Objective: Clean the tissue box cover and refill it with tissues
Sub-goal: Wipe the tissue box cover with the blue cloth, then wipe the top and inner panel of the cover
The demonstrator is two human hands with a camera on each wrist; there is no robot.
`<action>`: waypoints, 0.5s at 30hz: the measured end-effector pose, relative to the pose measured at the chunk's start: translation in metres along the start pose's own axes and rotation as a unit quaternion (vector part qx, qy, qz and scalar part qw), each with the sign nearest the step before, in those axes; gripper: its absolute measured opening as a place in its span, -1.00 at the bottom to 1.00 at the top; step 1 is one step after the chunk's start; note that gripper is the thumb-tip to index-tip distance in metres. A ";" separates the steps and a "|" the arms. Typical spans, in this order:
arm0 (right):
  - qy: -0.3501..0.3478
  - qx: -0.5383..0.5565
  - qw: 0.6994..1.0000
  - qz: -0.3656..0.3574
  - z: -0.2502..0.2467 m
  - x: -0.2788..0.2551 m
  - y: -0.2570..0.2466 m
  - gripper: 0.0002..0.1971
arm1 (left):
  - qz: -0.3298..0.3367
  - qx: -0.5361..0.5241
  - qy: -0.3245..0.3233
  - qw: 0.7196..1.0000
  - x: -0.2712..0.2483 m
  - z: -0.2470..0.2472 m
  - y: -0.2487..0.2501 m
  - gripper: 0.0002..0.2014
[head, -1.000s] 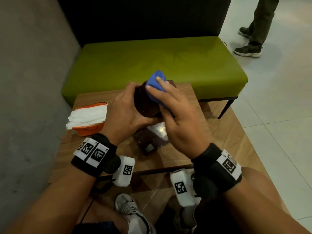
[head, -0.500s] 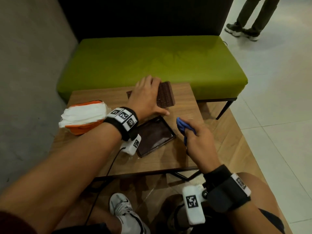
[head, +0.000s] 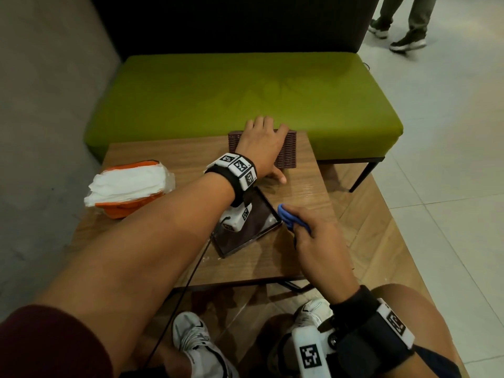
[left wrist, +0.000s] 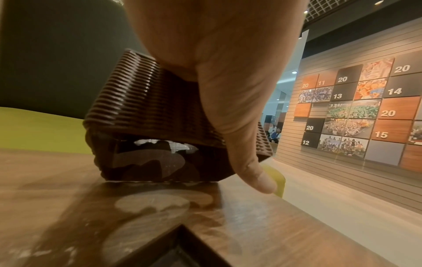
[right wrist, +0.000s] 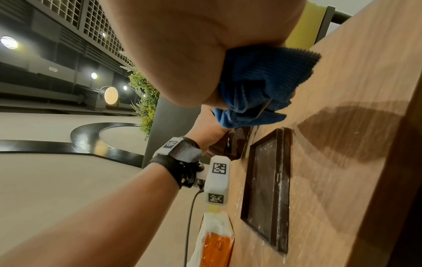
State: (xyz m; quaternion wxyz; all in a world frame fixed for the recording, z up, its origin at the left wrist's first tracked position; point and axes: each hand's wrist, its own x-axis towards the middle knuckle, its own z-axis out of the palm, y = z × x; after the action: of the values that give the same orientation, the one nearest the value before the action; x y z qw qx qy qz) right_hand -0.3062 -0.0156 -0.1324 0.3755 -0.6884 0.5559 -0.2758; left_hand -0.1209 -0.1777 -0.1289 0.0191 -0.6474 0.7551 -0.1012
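The brown woven tissue box cover (head: pixel 289 155) sits at the far edge of the wooden table (head: pixel 300 192). My left hand (head: pixel 261 137) lies over its top and grips it, thumb (left wrist: pixel 251 162) down its near side. In the left wrist view the cover (left wrist: pixel 146 108) is tilted, with its dark open underside showing. My right hand (head: pixel 302 227) holds a bunched blue cloth (head: pixel 286 216) just above the table, right of the dark flat base tray (head: pixel 245 236). The cloth (right wrist: pixel 262 86) fills the palm in the right wrist view. An opened orange pack of white tissues (head: pixel 131 186) lies at the table's left.
A green upholstered bench (head: pixel 245 99) stands right behind the table, against a dark back panel. A grey wall (head: pixel 41 132) runs along the left. Another person's legs (head: pixel 403 23) stand on the tiled floor at the far right. White specks dot the table beside the tray (right wrist: pixel 267 189).
Both hands were wiping the raised cover with the cloth. My left hand has since carried the cover to the table's far edge, and my right hand has dropped back with the cloth beside the tray.
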 end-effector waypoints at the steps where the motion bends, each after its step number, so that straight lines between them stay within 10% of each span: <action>1: -0.004 0.006 1.000 0.004 -0.001 0.001 0.000 -0.48 | 0.001 0.004 -0.008 1.000 0.001 -0.001 0.000 0.20; 15: -0.022 -0.023 0.999 -0.002 0.000 0.013 -0.002 -0.53 | -0.030 -0.139 -0.088 0.986 0.001 0.011 0.010 -0.30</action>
State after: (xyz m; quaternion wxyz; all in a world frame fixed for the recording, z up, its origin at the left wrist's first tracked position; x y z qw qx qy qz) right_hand -0.3022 -0.0282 -0.1307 0.3710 -0.7040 0.5525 -0.2480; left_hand -0.1290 -0.1785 -0.1412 -0.0082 -0.6724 0.7376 0.0618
